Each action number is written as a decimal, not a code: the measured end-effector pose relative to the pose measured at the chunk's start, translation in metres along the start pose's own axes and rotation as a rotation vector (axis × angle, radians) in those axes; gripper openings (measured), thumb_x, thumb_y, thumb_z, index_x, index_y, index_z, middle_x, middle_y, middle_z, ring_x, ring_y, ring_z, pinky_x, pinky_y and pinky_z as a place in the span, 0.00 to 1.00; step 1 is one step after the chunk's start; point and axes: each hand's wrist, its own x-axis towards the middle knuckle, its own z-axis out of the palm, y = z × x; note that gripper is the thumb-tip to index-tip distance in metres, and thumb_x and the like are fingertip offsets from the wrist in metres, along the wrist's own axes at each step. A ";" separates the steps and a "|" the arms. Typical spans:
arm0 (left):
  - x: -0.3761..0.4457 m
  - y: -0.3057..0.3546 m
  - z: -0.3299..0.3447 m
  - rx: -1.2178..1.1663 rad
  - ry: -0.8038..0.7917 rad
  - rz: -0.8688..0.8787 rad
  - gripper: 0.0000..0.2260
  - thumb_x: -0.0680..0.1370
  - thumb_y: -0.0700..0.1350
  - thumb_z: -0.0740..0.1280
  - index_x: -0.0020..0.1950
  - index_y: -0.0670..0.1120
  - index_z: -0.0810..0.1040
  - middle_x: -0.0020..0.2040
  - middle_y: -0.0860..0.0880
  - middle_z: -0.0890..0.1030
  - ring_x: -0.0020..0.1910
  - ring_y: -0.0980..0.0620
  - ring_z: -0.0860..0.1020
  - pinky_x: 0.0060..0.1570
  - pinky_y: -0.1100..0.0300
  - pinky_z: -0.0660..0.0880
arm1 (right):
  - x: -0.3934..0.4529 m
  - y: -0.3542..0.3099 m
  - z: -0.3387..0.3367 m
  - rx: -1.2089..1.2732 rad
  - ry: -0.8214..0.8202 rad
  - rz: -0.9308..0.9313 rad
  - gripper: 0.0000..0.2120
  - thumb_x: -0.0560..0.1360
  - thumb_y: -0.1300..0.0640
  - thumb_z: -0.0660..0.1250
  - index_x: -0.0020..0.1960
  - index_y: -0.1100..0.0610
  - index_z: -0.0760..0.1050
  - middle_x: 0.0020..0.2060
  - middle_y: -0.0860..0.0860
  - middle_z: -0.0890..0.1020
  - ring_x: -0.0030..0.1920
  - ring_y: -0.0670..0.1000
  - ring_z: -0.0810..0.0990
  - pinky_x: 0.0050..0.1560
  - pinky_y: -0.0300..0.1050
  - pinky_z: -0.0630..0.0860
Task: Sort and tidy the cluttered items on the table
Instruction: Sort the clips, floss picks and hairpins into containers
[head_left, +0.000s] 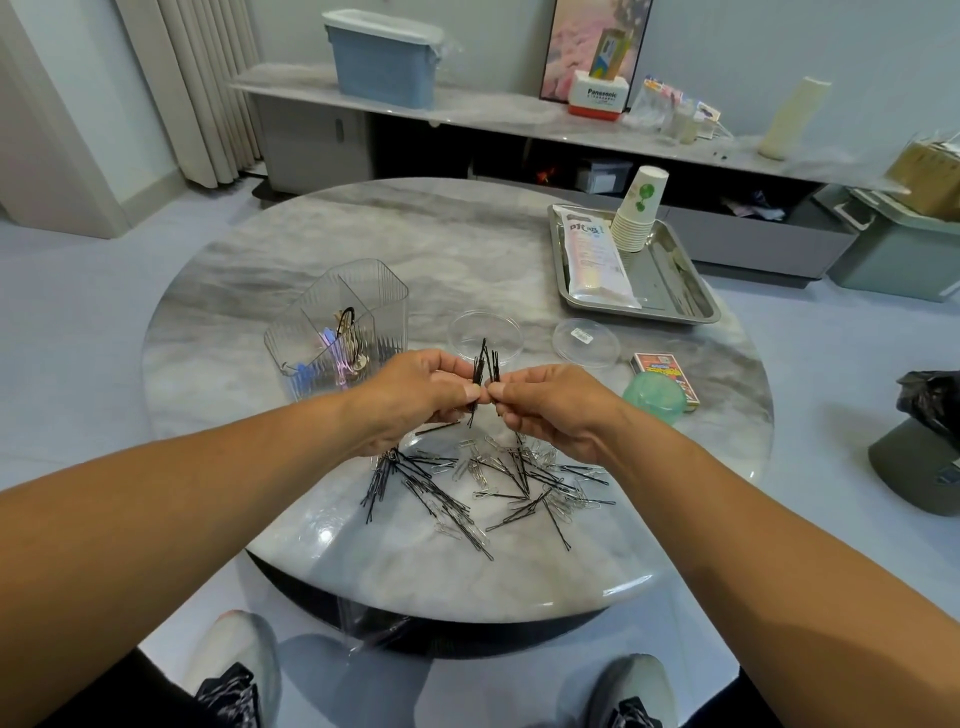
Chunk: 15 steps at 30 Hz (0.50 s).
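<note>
Both grips pinch black hairpins above the bench.
Left hand (415, 395) and right hand (550, 405) hold one upright bundle of hairpins (484, 371) above the loose pile (488, 483); a white box (597, 96) reads "Panasonic".

Both hands meet above the round marble table (363, 249) — the left hand (415, 397) and right hand (556, 410) pinch a small bundle of black bobby pins (484, 371), held upright. Below them lies a mixed pile of bobby pins and paper clips (488, 483) — a clear divided organizer (337, 327) stands to the left.

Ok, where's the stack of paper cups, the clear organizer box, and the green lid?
stack of paper cups (638, 218): head view, side of stack.
clear organizer box (385, 296): head view, right wall.
green lid (655, 397): head view, top middle.
</note>
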 end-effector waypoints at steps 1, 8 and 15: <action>-0.001 0.001 0.000 0.009 -0.010 0.016 0.10 0.77 0.33 0.71 0.56 0.40 0.75 0.46 0.43 0.87 0.44 0.52 0.84 0.44 0.61 0.80 | 0.000 0.000 0.000 -0.002 0.005 -0.012 0.07 0.76 0.66 0.72 0.54 0.66 0.81 0.35 0.53 0.85 0.30 0.45 0.79 0.35 0.35 0.79; -0.003 0.003 -0.001 0.170 -0.059 0.093 0.10 0.77 0.32 0.71 0.54 0.40 0.74 0.42 0.42 0.85 0.41 0.50 0.84 0.46 0.60 0.82 | -0.002 -0.001 0.003 -0.024 -0.009 -0.071 0.11 0.74 0.68 0.74 0.55 0.68 0.81 0.39 0.57 0.85 0.35 0.47 0.83 0.39 0.36 0.81; -0.005 0.009 -0.003 0.290 -0.067 0.123 0.13 0.78 0.33 0.71 0.52 0.43 0.68 0.44 0.39 0.85 0.39 0.50 0.84 0.41 0.63 0.80 | -0.006 0.002 0.017 -0.037 0.007 -0.123 0.04 0.71 0.64 0.78 0.41 0.62 0.83 0.36 0.55 0.85 0.30 0.46 0.80 0.37 0.35 0.80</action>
